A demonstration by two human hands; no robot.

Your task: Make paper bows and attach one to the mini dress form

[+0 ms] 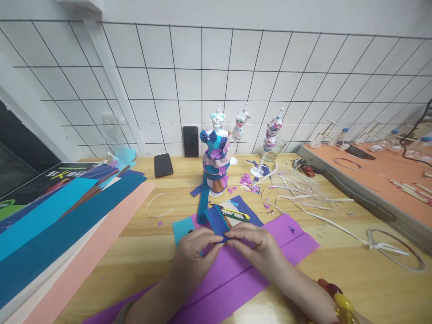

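White lettering on the black packet (35, 180) at the desk's (118, 252) left edge is too slanted to read. The left hand (197, 247) and right hand (258, 243), wrists angled inward, pinch one dark blue paper strip (216, 221) above purple paper (229, 281) toward the front edge; three miniature dress forms (216, 155) and two phones (191, 141) sit near the back edge.

From afar, I watch through one head-worn camera facing forward and down, with the left hand (196, 249) and right hand (255, 243) close below, the table (130, 261) beyond and the wall (248, 51) farthest.
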